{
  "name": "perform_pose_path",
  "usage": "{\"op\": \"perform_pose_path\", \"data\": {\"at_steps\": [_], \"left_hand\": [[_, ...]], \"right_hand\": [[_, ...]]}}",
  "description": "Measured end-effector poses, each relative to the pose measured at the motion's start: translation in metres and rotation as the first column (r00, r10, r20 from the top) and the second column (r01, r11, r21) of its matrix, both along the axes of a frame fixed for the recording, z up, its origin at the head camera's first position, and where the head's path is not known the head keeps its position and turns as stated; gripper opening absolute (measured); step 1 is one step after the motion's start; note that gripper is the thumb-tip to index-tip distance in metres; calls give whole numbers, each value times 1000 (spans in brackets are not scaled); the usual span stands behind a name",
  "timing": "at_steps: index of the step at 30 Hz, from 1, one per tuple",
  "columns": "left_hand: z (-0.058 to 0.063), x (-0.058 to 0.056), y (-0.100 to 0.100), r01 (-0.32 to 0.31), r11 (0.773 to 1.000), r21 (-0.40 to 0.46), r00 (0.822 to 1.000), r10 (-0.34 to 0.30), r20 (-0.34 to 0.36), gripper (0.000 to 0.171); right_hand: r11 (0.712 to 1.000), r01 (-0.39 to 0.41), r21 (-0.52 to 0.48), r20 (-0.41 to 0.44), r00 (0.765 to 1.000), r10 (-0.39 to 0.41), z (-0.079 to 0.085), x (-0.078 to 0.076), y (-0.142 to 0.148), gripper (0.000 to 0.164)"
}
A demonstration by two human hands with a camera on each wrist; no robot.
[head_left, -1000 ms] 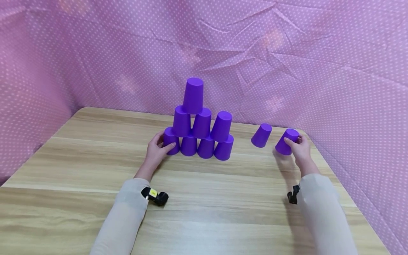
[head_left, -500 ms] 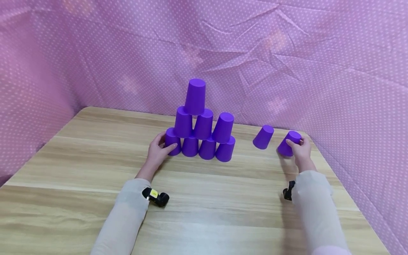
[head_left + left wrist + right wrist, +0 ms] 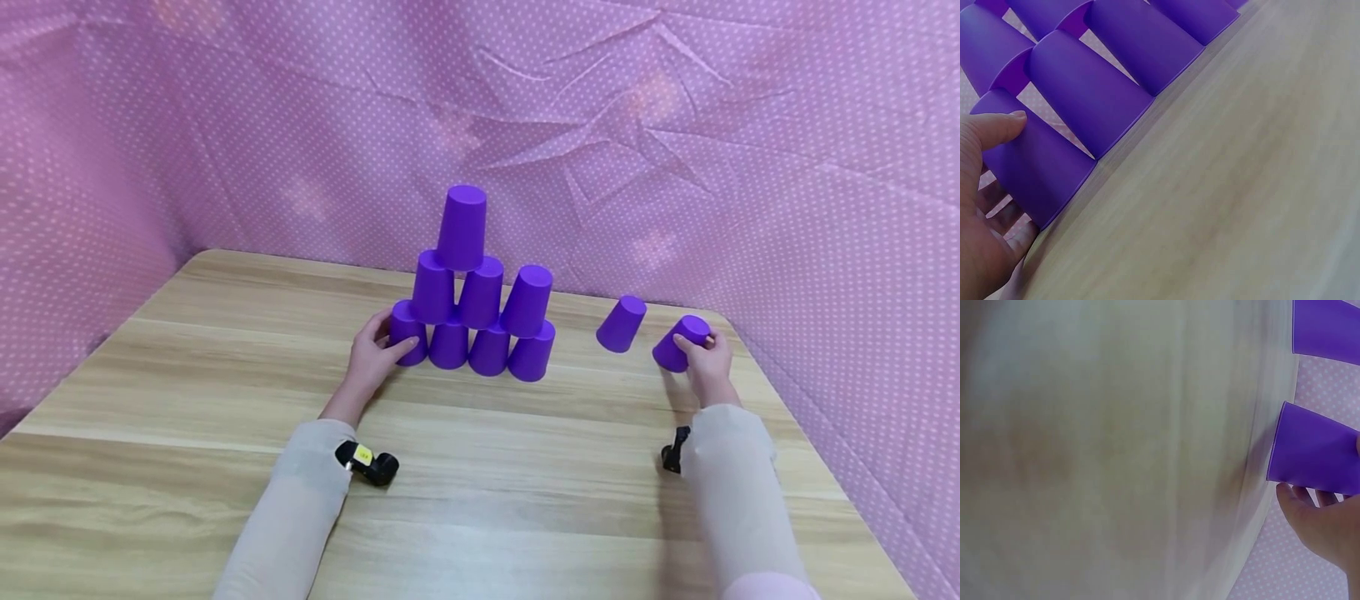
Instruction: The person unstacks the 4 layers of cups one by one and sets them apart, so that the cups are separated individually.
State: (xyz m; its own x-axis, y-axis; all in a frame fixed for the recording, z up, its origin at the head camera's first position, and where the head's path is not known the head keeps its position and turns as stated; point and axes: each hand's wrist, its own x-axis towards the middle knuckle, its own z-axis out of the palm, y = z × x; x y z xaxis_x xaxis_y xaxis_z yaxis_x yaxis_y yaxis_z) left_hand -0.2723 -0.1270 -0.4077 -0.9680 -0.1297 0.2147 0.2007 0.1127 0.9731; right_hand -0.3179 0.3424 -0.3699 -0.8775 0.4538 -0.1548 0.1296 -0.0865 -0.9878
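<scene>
Upside-down purple cups form a pyramid: several in the bottom row, three in the middle row (image 3: pixel 481 296), and one top cup (image 3: pixel 462 229) over the left pair. My left hand (image 3: pixel 368 358) holds the leftmost bottom cup (image 3: pixel 1041 165), thumb across its front and fingers round its far side. Off to the right, my right hand (image 3: pixel 711 367) grips another inverted purple cup (image 3: pixel 673 350) near its base, its rim close over the tabletop in the right wrist view. Between that cup and the pyramid stands a single inverted cup (image 3: pixel 622 325).
All this is on a light wood-grain table (image 3: pixel 480 483), towards its back edge. Behind and beside it hangs a pink dotted cloth (image 3: pixel 315 133). A black camera (image 3: pixel 367 463) is strapped at the left wrist, another (image 3: pixel 676 450) at the right.
My right hand has lowered slightly with its cup, which is now nearer the table. My left hand keeps its hold on the corner cup, and the pyramid stands as before.
</scene>
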Motion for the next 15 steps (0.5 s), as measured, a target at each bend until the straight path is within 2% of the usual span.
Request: {"op": "perform_pose_path", "data": {"at_steps": [4, 9, 12, 15], "left_hand": [[-1, 0, 0, -9, 1000, -26, 1000, 9, -5, 59], [-2, 1, 0, -21, 999, -45, 1000, 20, -20, 59], [-1, 2, 1, -25, 999, -43, 1000, 25, -19, 58], [-1, 2, 1, -20, 999, -42, 1000, 19, -14, 59]], "right_hand": [[1000, 3, -3, 3, 1000, -3, -7, -7, 5, 69], [999, -24, -35, 8, 1000, 24, -15, -12, 16, 79], [999, -27, -24, 30, 999, 28, -11, -9, 16, 82], [999, -33, 33, 72, 997, 31, 0, -2, 10, 83]]}}
